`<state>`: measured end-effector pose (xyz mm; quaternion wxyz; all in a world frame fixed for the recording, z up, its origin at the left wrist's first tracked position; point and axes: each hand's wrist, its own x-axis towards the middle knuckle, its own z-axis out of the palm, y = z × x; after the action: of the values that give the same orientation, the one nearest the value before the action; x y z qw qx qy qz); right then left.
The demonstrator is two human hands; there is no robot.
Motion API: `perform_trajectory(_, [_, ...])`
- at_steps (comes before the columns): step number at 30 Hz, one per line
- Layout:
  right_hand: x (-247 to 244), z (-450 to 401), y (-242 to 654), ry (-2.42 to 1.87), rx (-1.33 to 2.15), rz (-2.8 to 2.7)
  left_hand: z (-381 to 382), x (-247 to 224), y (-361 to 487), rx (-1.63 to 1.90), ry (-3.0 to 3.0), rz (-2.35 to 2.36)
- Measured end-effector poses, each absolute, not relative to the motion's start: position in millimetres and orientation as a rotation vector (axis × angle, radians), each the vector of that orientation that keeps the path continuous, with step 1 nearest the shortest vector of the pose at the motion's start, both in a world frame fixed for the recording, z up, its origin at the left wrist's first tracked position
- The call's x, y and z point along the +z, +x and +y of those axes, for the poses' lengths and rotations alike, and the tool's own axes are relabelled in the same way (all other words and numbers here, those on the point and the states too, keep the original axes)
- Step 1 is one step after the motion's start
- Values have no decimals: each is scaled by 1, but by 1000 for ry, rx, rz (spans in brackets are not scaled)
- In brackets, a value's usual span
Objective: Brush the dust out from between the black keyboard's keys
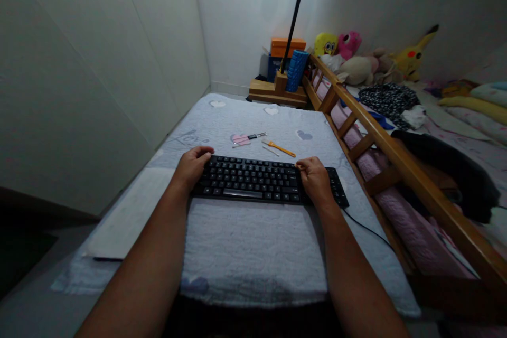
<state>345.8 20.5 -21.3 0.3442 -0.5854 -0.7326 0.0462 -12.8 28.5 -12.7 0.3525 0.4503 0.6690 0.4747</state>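
Observation:
A black keyboard [253,179] lies across the light blue quilted cover [253,243], its cable running off to the right. My left hand [194,168] grips the keyboard's left end, fingers closed at its far corner. Toward the right part of the keyboard, my right hand [314,175] rests over the keys with its thumb and fingers pinched together near the back edge; a small pale bit shows at the fingertips, too small to name. Beyond the keyboard lie a yellow-orange brush [282,149], a thin pale stick [271,151] and a slim tool with a dark grip [252,137].
A flat white board [132,214] lies at the left. A wooden bed rail [368,132] runs along the right, with plush toys [410,60] and clothes behind it. At the back stand a black pole [296,10], a blue roller [296,70] and an orange box [287,46].

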Motion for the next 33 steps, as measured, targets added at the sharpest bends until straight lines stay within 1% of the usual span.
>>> perform_trajectory(11, [-22, 26, 380, -1771, 2, -1804, 34, -20, -16, 1257, 1147, 1750])
perform_trajectory(14, [-24, 26, 379, -1753, -3, -1812, 36, -22, -17, 1263, 1175, 1761])
perform_trajectory(25, [-24, 24, 351, -1488, 105, -1958, 35, -19, -16, 1233, 1172, 1761])
perform_trajectory(33, [-22, 25, 372, -1674, 56, -1906, 34, -18, -16, 1232, 1176, 1748])
